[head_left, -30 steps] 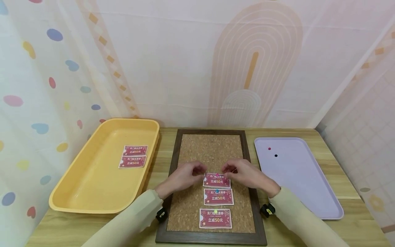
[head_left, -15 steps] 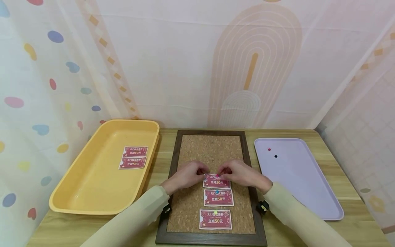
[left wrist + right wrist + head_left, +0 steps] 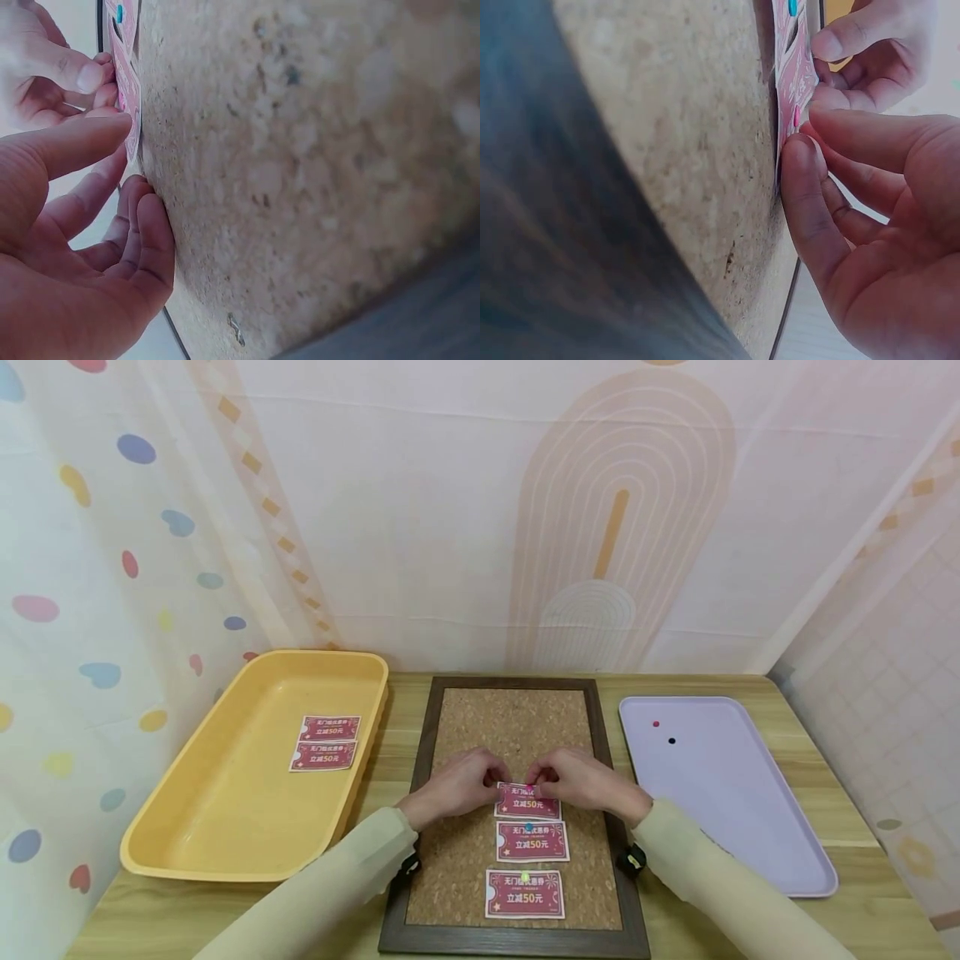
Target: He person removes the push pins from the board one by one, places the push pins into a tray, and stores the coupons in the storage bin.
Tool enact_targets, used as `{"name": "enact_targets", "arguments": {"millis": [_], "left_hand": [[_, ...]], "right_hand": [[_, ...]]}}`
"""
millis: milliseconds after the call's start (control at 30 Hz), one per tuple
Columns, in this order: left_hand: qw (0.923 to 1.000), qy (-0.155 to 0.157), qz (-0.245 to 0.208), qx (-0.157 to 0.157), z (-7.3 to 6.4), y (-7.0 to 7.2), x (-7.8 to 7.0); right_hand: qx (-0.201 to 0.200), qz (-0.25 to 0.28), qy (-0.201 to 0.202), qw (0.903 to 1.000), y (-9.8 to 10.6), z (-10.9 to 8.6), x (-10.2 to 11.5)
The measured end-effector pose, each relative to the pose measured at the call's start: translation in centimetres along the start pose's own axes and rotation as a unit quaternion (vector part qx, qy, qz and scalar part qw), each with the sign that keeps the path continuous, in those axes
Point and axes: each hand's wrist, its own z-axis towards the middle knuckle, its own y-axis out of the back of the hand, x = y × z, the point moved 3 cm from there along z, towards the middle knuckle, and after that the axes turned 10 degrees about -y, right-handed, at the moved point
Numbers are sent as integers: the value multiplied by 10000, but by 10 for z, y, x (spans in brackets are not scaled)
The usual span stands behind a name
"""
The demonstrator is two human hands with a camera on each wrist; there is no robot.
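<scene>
Three red-and-white coupons lie in a column on the cork board (image 3: 517, 727). The top coupon (image 3: 527, 803) bears a pink push pin (image 3: 796, 115). The middle coupon (image 3: 532, 845) carries a blue pin (image 3: 528, 827), the bottom coupon (image 3: 524, 897) a yellow-green one. My left hand (image 3: 457, 783) pinches the top coupon at its upper left corner with thumb and index finger. At the middle of that coupon's upper edge, my right hand (image 3: 581, 779) has thumb and index fingertips around the pink push pin, the other fingers curled behind.
To the left stands a deep yellow tray (image 3: 225, 793) with two more coupons (image 3: 326, 743) in it. On the right, a lilac tray (image 3: 738, 810) holds a red pin (image 3: 656, 724) and a black pin (image 3: 672, 741). A dark wooden frame (image 3: 420, 752) borders the board.
Both hands have drawn inward over the top coupon, the right one leftward to the pink push pin and the left one slightly rightward. The coupons keep their places.
</scene>
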Motion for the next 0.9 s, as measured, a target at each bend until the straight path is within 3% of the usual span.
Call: {"name": "enact_targets", "arguments": {"millis": [200, 533, 900], "left_hand": [[9997, 25, -238, 2, 1, 1, -1], [9947, -55, -1020, -119, -2, 3, 4], [9824, 390, -1809, -237, -3, 0, 11]], "right_hand": [[22, 56, -93, 9999, -2, 2, -1], [-1, 34, -59, 10000, -2, 3, -1], [-46, -74, 28, 10000, -3, 5, 1]]}}
